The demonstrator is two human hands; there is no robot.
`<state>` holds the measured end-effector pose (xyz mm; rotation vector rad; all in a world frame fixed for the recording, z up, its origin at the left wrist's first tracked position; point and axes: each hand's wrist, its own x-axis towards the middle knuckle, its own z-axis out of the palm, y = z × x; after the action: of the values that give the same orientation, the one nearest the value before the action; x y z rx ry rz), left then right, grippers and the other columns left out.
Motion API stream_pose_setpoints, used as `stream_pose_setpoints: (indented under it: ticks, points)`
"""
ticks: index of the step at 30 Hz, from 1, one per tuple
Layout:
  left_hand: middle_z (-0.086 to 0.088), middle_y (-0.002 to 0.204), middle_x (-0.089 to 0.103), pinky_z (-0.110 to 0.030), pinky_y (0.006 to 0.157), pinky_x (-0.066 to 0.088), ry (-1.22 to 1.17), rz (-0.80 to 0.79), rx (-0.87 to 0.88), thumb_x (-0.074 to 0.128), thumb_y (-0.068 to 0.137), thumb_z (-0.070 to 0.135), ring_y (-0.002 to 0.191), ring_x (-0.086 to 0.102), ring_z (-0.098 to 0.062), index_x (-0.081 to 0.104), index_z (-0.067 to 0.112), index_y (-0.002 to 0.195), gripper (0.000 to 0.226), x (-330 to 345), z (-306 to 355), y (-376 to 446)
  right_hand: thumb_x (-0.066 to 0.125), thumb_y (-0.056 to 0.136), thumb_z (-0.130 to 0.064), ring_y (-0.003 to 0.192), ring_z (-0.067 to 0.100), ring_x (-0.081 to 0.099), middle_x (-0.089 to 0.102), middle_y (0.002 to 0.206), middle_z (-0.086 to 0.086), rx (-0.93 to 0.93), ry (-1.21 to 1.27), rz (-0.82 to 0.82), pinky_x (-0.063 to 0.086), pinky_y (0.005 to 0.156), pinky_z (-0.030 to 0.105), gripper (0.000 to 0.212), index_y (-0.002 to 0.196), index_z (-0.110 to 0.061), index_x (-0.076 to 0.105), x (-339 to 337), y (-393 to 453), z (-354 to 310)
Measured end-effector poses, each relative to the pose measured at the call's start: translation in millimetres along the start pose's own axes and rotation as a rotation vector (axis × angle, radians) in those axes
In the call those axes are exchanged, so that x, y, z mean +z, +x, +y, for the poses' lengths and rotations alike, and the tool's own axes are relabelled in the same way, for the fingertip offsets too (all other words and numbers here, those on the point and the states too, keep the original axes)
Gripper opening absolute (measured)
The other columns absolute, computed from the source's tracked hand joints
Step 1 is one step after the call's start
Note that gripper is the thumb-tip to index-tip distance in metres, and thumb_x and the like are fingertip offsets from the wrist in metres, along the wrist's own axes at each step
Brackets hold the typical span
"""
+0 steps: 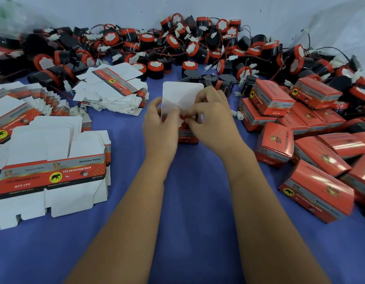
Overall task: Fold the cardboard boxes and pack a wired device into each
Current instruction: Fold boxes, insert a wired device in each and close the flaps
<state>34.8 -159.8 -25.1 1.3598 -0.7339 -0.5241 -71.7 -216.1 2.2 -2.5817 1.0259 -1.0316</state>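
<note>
Bench (pixel 187 201) in blue cloth, horns (pixel 177 44) heaped from 10 to 2 o'clock, packed boxes (pixel 312 144) at 3, flat blanks (pixel 50 160) at 9. Dead centre, left hand (pixel 160 128) pinches the open box (pixel 187 136) flap (pixel 182 95), right hand (pixel 213 124) grips its right edge.

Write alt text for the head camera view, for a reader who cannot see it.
Two bare hands, left hand and right hand, hold a small red box on a blue table, its white lid flap standing open. Flat unfolded boxes lie to the left, closed boxes to the right, and a heap of wired red-and-black devices behind.
</note>
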Motion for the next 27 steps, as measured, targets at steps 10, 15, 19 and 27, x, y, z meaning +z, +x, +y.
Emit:
stream_pose_setpoints:
  ticks: [10,15,19,27]
  points:
    - [0.002,0.119,0.067,-0.019,0.076,0.053,-0.078,-0.118,-0.062,0.045,0.090,-0.007,0.102,0.065,-0.008,0.056,0.020,0.130,0.049,-6.7,-6.2,8.7,0.053,0.099,-0.013,0.105,0.011,0.062,0.067,0.110,0.000,0.365,0.795,0.004,0.051,0.094,0.028,0.019,0.114,-0.021,0.058,6.3,-11.3,-3.2]
    - [0.005,0.110,0.066,-0.024,0.079,0.052,-0.087,-0.106,-0.006,0.046,0.086,-0.011,0.100,0.063,-0.009,0.054,0.036,0.104,0.051,-7.3,-5.9,7.3,0.063,0.086,0.004,0.096,0.009,0.056,0.054,0.119,0.007,0.428,0.641,0.177,0.047,0.083,0.021,0.046,0.123,-0.015,0.043,19.3,-7.3,-4.1]
    - [0.015,0.094,0.063,-0.032,0.085,0.053,0.134,-0.047,0.124,0.063,0.086,0.000,0.098,0.060,-0.007,0.057,0.031,0.086,0.032,-14.3,-4.5,9.1,0.055,0.089,0.008,0.117,0.017,0.055,0.058,0.125,0.002,0.293,0.573,0.060,0.045,0.102,0.030,0.041,0.126,-0.009,0.058,15.6,-7.5,6.1]
    - [0.003,0.136,0.057,-0.012,0.098,0.040,0.204,-0.394,-0.129,0.061,0.088,0.028,0.123,0.051,0.003,0.061,0.014,0.132,0.046,-44.5,9.3,28.6,0.042,0.091,0.005,0.136,0.005,0.040,0.057,0.138,-0.008,0.353,0.773,-0.279,0.038,0.109,0.023,0.045,0.122,-0.014,0.068,-2.1,-19.8,18.9]
